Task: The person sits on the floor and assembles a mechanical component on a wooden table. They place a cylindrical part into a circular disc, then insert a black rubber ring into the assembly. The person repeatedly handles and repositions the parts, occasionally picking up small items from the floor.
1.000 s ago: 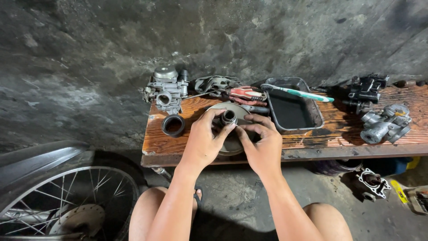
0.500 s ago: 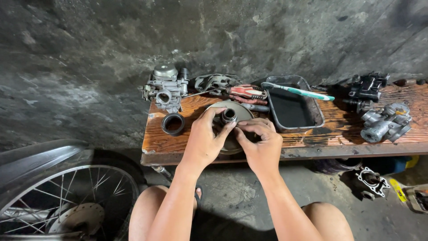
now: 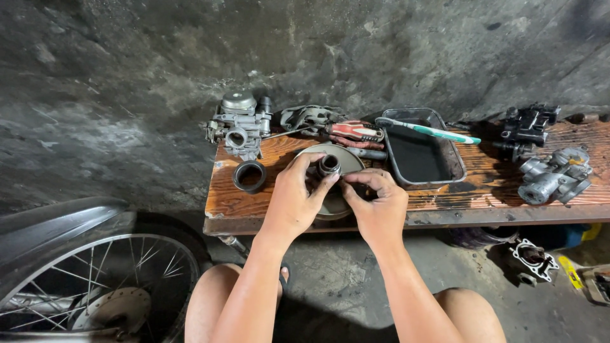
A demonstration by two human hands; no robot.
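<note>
Metal is showing under both hands: a round grey disc (image 3: pixel 340 162) is lying flat on the wooden tabletop (image 3: pixel 445 197), near its front edge. A short dark metal sleeve (image 3: pixel 329 164) is standing up in the middle of the disc. The left hand (image 3: pixel 297 200) is curling over the left side of the disc, and its grip is pinching the sleeve between thumb and fingers. The right hand (image 3: pixel 380 204) is sitting just beside it, fingers bent and pressed together on the right side of the disc. What those fingers are holding is too hidden to tell.

Just right of the disc, a dark metal tray (image 3: pixel 419 155) is sitting on the tabletop. It is looking dark and shiny inside, and whether that is liquid or bare metal is hard to tell. A white and green toothbrush (image 3: pixel 427 130) is lying across its back rim.

To the left of the disc, a black rubber ring (image 3: pixel 250 176) is lying flat, and a grey carburetor (image 3: pixel 238 124) is standing behind it. A red-handled screwdriver (image 3: pixel 354 131) is lying behind the disc. Far to the right, a black metal part (image 3: pixel 527 124) and a silver metal part (image 3: pixel 556 174) are resting well apart from the hands.

Down on the floor, a spoked wheel (image 3: pixel 82 286) is showing at the left, and another metal part (image 3: pixel 532 260) is lying under the right end of the tabletop.
</note>
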